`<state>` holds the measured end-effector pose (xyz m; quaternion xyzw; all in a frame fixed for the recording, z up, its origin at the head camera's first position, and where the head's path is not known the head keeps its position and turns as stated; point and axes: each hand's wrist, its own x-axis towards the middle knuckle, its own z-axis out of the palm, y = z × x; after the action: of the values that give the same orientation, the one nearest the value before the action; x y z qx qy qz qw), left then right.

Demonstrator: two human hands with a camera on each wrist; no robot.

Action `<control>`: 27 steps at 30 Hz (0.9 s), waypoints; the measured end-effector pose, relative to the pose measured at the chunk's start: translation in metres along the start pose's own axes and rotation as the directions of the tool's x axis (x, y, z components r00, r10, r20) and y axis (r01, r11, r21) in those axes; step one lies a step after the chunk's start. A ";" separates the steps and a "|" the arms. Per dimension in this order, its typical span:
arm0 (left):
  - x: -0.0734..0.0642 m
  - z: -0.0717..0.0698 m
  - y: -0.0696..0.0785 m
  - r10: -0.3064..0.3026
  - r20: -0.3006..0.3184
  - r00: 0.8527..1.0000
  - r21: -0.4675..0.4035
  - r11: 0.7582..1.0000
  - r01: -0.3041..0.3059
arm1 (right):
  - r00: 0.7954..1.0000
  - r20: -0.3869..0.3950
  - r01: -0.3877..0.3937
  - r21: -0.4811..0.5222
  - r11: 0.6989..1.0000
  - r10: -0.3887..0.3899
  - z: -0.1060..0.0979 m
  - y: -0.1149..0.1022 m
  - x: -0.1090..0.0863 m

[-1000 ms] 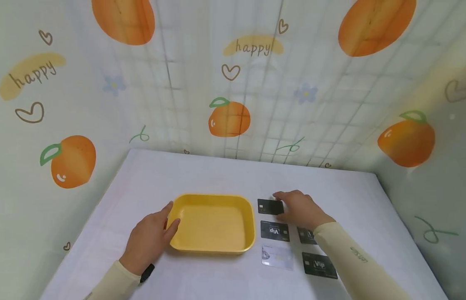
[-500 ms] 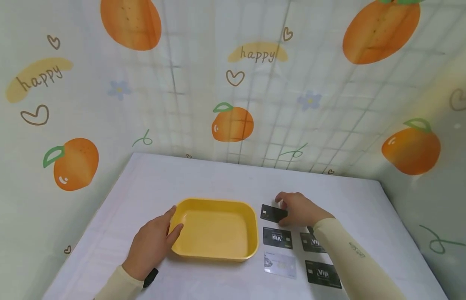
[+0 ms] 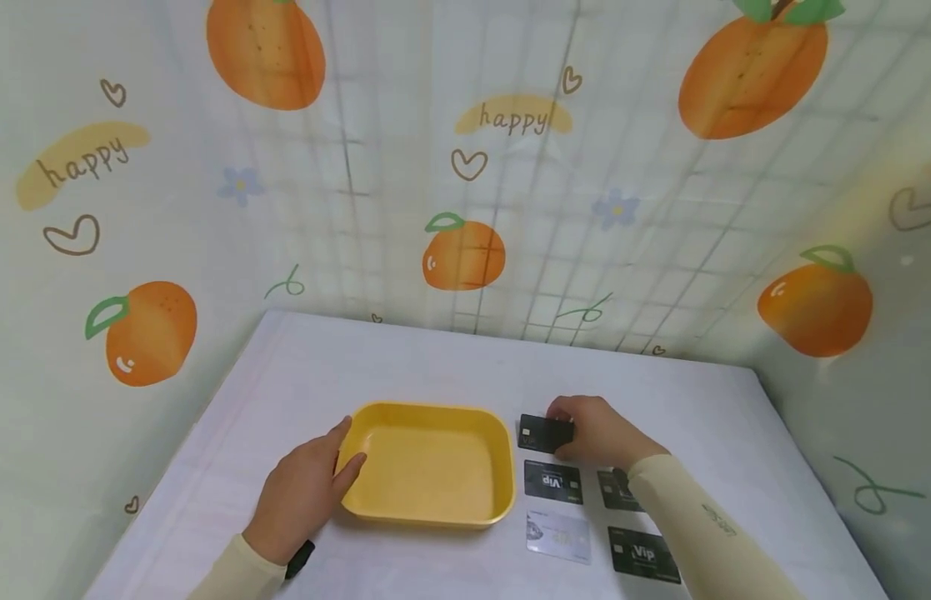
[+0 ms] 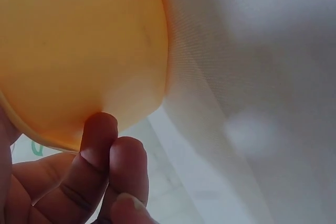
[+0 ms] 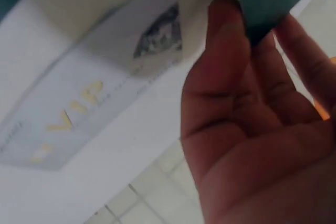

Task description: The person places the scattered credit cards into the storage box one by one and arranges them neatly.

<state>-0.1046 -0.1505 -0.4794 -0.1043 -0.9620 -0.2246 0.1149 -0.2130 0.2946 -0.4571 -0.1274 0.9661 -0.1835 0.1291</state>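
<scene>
My left hand [image 3: 300, 492] holds the left end of a yellow tray [image 3: 429, 527]. Its thumb lies over the rim, and in the left wrist view its fingertips [image 4: 100, 129] press the tray's outer wall. To the right of the tray, my right hand [image 3: 603, 433] pinches the right end of a black card [image 3: 538, 433] with a small chip. Seen from the right wrist, that card's dark green face [image 5: 268, 3] sits between thumb and fingers. Nearer to me lie a dark Vip card [image 3: 553, 482] and a silver card [image 3: 558, 536].
Right of those, another dark card [image 3: 618, 490] lies partly under the right forearm, with a further Vip card [image 3: 645, 554] below it. A silver card with gold VIP letters [image 5: 76, 108] shows in the right wrist view. Fruit-printed curtains [image 3: 390, 167] stand behind the white table [image 3: 345, 354].
The fingers of my right hand have drawn in around the black card's right end; the card tilted slightly, then straightened. My left hand stays at the tray. The head view has shifted a little.
</scene>
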 end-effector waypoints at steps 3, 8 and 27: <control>-0.001 -0.001 -0.001 -0.010 0.006 1.000 0.003 1.000 0.010 | 1.000 -0.004 0.011 0.011 1.000 -0.011 0.002 -0.002 0.001; -0.002 -0.002 0.001 0.008 -0.012 1.000 -0.001 1.000 -0.008 | 0.999 -0.021 0.025 0.007 1.000 -0.025 0.004 -0.002 0.001; 0.000 -0.006 0.006 0.000 -0.024 1.000 0.047 0.999 0.002 | 0.913 -0.149 0.313 -0.340 0.887 -0.379 -0.024 -0.166 -0.016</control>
<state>-0.1018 -0.1473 -0.4720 -0.0984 -0.9657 -0.2030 0.1285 -0.1720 0.1573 -0.3681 -0.2968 0.9524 -0.0629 -0.0305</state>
